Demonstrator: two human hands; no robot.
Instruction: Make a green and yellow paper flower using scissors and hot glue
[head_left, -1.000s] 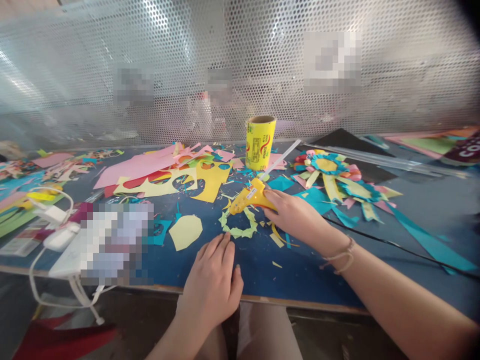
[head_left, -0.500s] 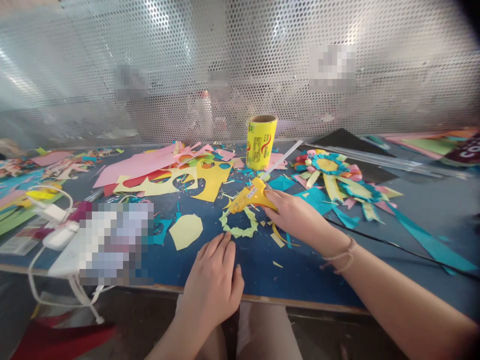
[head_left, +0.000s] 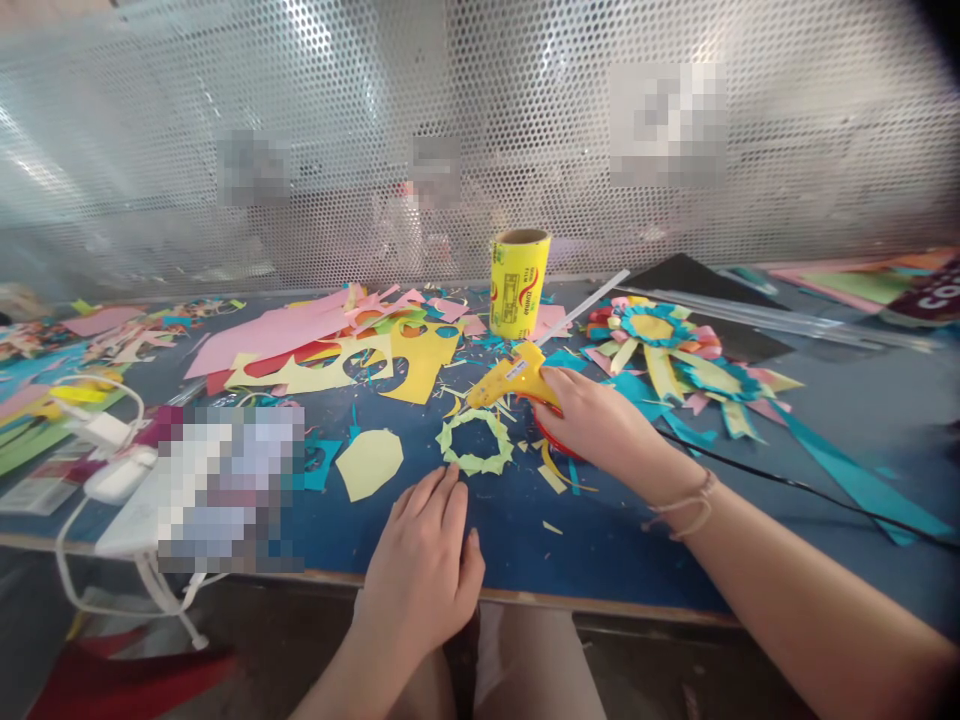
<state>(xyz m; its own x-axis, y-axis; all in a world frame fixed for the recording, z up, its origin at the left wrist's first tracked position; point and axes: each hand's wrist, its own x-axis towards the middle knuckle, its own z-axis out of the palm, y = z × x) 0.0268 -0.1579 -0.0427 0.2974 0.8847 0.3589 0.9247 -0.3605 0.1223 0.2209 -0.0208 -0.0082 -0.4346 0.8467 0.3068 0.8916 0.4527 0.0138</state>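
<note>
The right hand (head_left: 600,425) has its grip closed around a yellow plastic hot-glue gun (head_left: 514,378) with a clear glue stick (head_left: 592,300) in its back. The nozzle is tilted down, just beyond a pale green folded-paper ring (head_left: 475,445) lying flat on the blue desk (head_left: 600,545). The left hand (head_left: 427,560) rests palm down, its grip open and empty, fingertips near the ring. Behind, a yellow labelled roll on a cardboard tube (head_left: 520,283) stands upright; its hollow's contents cannot be seen.
</note>
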